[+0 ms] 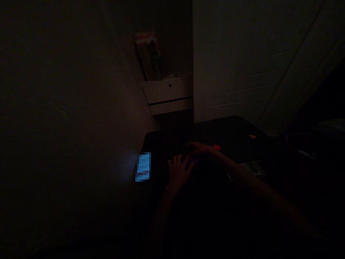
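Note:
In very dim light, my left hand (pixel 178 171) rests over the dark table (pixel 167 142) with its fingers spread. A dim purple thing (pixel 192 160) lies between my hands, its kind too dark to make out. The thumb side of my left hand is beside it or touching it. Just beyond, my right hand (pixel 201 148) is bent over the far side of this thing. Its fingertips are lost in the dark, so its grip is unclear. Close to my right wrist is a small orange-red piece (pixel 217 147).
A lit screen (pixel 143 167) glows at the table's left edge by the wall. Another orange-red piece (pixel 252 136) and a flat pale-edged item (pixel 252 168) lie at the right. Behind stand a drawer unit (pixel 168 91) and a pale panel (pixel 231 72). A rimmed container (pixel 300 136) is far right.

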Tool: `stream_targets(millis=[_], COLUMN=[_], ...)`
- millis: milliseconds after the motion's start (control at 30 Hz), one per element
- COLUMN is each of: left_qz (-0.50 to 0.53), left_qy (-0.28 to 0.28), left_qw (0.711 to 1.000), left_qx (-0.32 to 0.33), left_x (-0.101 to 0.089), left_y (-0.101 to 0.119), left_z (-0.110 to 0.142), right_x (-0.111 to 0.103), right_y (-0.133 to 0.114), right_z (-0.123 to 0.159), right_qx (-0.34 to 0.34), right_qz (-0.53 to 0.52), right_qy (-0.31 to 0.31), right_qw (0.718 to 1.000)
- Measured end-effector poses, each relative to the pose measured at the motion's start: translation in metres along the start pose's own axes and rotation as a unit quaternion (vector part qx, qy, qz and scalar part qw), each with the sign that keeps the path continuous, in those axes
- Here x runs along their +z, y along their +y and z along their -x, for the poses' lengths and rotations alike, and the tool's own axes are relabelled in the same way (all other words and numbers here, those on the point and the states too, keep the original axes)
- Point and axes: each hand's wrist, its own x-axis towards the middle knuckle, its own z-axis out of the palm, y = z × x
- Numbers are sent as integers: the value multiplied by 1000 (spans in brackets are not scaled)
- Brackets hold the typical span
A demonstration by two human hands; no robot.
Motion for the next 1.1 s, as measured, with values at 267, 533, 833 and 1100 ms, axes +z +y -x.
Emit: stream_targets(millis=[267, 533, 833, 1100], left_qz=[21, 15, 17, 29], left_qy=[9, 11, 1, 17], left_qw=[1000, 1000, 1000, 999], left_qx=[4, 3, -7, -6], left_x=[1, 2, 0, 3], left_y=[-3, -3, -1, -2], left_z=[3, 3, 2, 3], right_x=[-1, 1, 3, 2], right_y=[0, 2, 4, 8], right_z=[2, 2, 0, -2], right_qx=[3, 1, 4, -17], right_qz=[-2, -5, 8, 3], right_qy=[-2, 14, 21, 9], right_qw=[1000, 1000, 1000, 1000])
